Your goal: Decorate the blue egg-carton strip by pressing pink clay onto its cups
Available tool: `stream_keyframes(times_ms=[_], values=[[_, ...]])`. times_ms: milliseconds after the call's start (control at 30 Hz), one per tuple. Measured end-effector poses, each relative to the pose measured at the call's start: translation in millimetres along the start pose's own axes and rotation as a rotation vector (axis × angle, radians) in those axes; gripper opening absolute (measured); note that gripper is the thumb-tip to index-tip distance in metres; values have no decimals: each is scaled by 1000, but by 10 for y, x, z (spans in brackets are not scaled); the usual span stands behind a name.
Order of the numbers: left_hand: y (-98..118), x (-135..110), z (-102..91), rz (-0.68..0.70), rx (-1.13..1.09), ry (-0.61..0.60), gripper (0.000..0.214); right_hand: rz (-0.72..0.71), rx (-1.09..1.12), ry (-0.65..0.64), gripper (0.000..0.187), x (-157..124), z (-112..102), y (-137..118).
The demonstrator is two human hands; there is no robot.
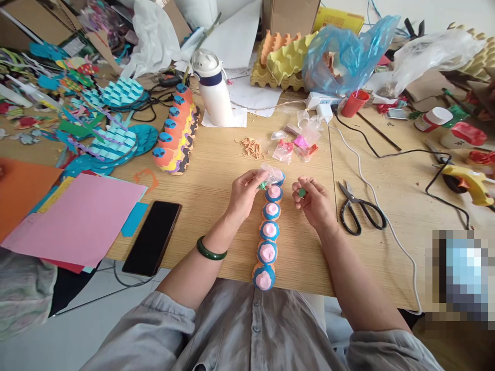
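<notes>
My left hand (244, 193) pinches a small clear plastic bag (271, 174) holding green bits, just above the top of a craft strip (268, 232). The strip is a row of orange bumps, each capped with a blue ring and a pink centre, lying on the wooden table (216, 170) and running toward me. My right hand (314, 202) sits to the right of the strip and pinches a small green piece (302, 192) between thumb and fingers. A green bangle (210, 251) is on my left wrist.
Black scissors (359, 208) lie right of my right hand. A black phone (152, 237) and pink paper (79, 219) lie at the left. A similar finished craft (176, 134), a white bottle (213, 87), small bags of beads (297, 141) and a yellow glue gun (469, 181) are around.
</notes>
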State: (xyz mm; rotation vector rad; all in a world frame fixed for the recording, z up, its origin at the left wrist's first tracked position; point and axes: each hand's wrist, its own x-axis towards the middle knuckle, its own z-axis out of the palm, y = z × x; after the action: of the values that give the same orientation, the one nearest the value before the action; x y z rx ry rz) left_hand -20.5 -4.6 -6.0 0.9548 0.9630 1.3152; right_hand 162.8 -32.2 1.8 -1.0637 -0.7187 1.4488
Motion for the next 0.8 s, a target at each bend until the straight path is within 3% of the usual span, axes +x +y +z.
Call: stream_keyframes(times_ms=[133, 300, 433, 567, 667, 800], values=[[24, -33, -1, 17, 71, 7, 37, 23, -40, -6, 36, -10, 23, -18], [92, -117, 58, 216, 301, -58, 37, 14, -116, -99, 43, -100, 114, -12], [96, -171, 104, 324, 438, -138, 38, -112, -282, -153, 44, -151, 166, 11], [84, -182, 114, 336, 493, -150, 33, -225, -391, -132, 47, -134, 146, 44], [92, -168, 103, 316, 498, -131, 32, -164, -344, -140, 52, -106, 107, 62], [123, -153, 81, 190, 404, -158, 41, -91, -287, -155, 50, -108, 77, 36]])
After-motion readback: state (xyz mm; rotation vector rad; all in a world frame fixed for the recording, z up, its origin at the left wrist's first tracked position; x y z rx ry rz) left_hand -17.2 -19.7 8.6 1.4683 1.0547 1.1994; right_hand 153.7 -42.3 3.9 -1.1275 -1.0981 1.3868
